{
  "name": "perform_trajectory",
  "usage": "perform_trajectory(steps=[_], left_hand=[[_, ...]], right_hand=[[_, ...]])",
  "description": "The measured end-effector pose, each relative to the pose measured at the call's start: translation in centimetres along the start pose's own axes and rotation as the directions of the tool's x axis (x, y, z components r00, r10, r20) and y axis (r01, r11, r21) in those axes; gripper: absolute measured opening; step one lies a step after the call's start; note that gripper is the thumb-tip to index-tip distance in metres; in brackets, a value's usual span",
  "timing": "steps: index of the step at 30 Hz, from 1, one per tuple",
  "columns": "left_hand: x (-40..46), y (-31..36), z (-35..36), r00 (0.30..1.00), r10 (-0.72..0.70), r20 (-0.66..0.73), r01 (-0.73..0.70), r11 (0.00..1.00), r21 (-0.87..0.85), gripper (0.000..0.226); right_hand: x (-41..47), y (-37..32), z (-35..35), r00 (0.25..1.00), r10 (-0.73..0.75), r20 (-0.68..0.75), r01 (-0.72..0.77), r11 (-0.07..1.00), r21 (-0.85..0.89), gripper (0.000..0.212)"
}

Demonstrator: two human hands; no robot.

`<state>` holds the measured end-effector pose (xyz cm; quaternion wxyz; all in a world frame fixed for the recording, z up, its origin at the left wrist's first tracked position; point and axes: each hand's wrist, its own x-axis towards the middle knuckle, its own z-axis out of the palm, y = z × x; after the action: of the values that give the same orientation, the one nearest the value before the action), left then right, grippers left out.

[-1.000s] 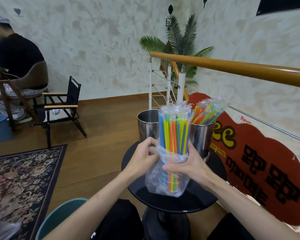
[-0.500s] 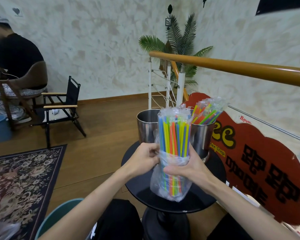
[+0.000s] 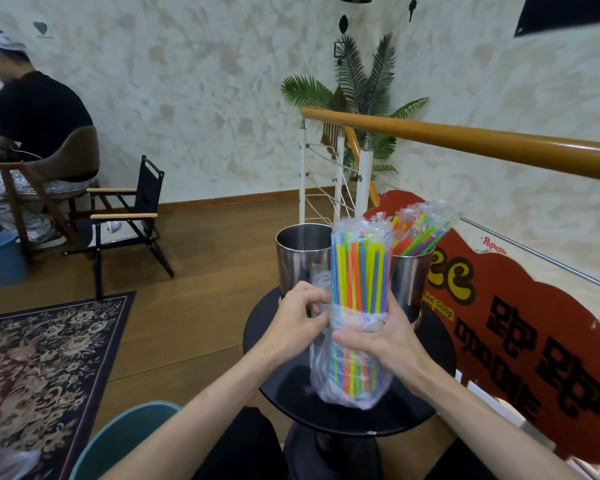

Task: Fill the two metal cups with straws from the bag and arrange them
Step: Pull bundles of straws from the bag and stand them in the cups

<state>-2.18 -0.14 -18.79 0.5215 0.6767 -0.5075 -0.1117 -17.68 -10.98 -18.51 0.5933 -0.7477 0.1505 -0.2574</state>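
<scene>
A seated person [image 3: 32,133] is at far left, near a folding chair [image 3: 129,216], patterned rug [image 3: 42,358], palm plant [image 3: 361,95] and red sign [image 3: 534,341].

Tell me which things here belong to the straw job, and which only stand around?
Job: straw bundle, bag, left cup, right cup holding straws, both hands.
Around: folding chair, rug, plant, red sign, handrail.
</scene>
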Motion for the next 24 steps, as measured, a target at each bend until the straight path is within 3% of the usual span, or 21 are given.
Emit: perform_trajectory(steps=[3, 7, 12, 14, 16, 18, 22, 24], left_hand=[[0.1, -0.2, 0.2, 0.999, 0.015, -0.034, -0.015, 1.000, -0.009, 0.013], [-0.1, 0.3, 0.2, 0.984, 0.021, -0.177, -0.039, 0.995, -0.097, 0.017], [1.3, -1.6, -2.5, 0.863, -0.121, -0.490, 0.067, 0.990, -0.126, 0.036], [2.4, -3.3, -3.4, 0.862, -0.226, -0.454, 0.179, 0.973, -0.145, 0.069], [3.6, -4.5, -3.7, 0.898, -0.306, -0.315, 0.265, 0.950, -0.166, 0.109], [4.8, -5.1, -3.6, 0.923, -0.344, -0.173, 0.311, 0.930, -0.194, 0.134], [6.6, -5.8, -3.6, 0.940, -0.338, -0.048, 0.321, 0.922, -0.218, 0.150], [7.0, -6.4, -3.7, 0.953, -0.301, -0.042, 0.288, 0.938, -0.195, 0.140]], right_hand=[[0.0, 0.5, -0.1, 1.000, 0.024, -0.014, -0.023, 0.999, 0.038, 0.081], [0.3, 0.7, -0.1, 0.998, 0.037, -0.051, -0.032, 0.995, 0.093, 0.076], [0.3, 0.1, -1.7, 0.993, 0.028, -0.115, -0.018, 0.996, 0.090, 0.079], [0.4, -0.3, -2.6, 0.992, 0.013, -0.128, -0.005, 0.998, 0.065, 0.078], [0.6, -0.8, -3.2, 0.992, -0.006, -0.123, 0.009, 1.000, 0.026, 0.079], [1.0, -1.2, -3.7, 0.992, -0.006, -0.123, 0.002, 1.000, -0.029, 0.083], [1.8, -1.4, -4.2, 0.990, -0.020, -0.138, 0.001, 0.991, -0.136, 0.092], [2.2, -1.3, -4.4, 0.991, -0.033, -0.133, 0.010, 0.986, -0.167, 0.092]])
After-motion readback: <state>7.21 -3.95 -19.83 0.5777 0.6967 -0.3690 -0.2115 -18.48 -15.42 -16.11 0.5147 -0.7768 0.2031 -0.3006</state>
